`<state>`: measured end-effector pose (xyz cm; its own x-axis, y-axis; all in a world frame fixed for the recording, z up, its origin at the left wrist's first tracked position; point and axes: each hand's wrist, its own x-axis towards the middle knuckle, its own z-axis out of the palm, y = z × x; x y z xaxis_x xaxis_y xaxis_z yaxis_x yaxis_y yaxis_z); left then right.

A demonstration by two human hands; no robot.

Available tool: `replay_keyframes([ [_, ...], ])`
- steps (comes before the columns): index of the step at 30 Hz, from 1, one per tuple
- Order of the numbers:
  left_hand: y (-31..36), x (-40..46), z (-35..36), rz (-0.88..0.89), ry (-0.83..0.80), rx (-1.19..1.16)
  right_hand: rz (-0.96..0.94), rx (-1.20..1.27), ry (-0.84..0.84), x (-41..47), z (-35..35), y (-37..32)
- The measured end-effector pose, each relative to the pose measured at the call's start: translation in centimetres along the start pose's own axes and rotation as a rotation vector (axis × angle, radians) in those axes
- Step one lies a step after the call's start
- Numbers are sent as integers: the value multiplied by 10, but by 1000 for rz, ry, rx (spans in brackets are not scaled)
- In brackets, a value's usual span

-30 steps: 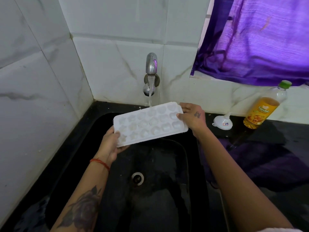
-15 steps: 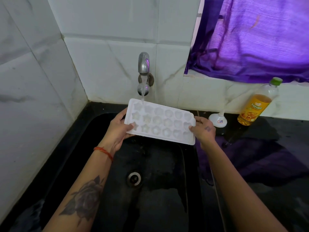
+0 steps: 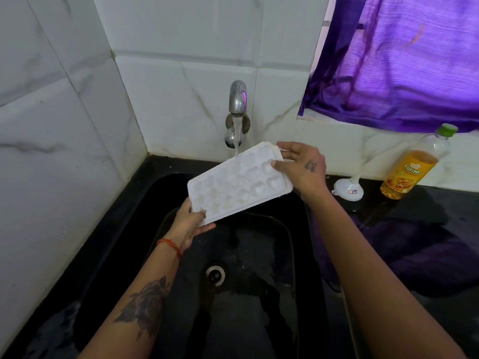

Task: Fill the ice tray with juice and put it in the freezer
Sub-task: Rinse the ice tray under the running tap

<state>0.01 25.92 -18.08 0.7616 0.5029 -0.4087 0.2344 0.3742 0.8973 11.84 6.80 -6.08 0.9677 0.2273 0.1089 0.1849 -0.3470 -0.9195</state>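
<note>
Over the black sink [image 3: 145, 203], the white ice tray [image 3: 237, 183] is tilted again: half a second ago its left end sat high under the tap, now the right end is up at 1 o'clock and the left end dips toward 7. Looks like a rinse, rocking water across the cells, so juice filling hasn't started. Left hand [image 3: 190, 224] grips the low near corner, thumb on top, fingers curled under. Right hand [image 3: 302, 168] grips the high end, thumb on the cell face, fingers round the far edge. Tap [image 3: 237, 99] at 12 is running; the stream lands on the tray's far edge. Juice bottle [image 3: 412, 164], green cap on, part full, stands at 3 o'clock on the wet black counter [image 3: 388, 320], leaning on the wall. White funnel [image 3: 348, 189] sits upside down between it and the sink. Walls are white marble-look tile [image 3: 64, 125]; a purple curtain [image 3: 401, 60] hangs at 2 o'clock. No freezer in view.
</note>
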Motion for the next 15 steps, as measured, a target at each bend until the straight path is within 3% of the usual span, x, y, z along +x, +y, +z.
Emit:
replay_keyframes([
  [8,23,1,34,48,-80,-47,223,-79,172,8,-42,61],
  [15,45,1,16,208,48,0,332,-68,-20,-9,-10,94],
])
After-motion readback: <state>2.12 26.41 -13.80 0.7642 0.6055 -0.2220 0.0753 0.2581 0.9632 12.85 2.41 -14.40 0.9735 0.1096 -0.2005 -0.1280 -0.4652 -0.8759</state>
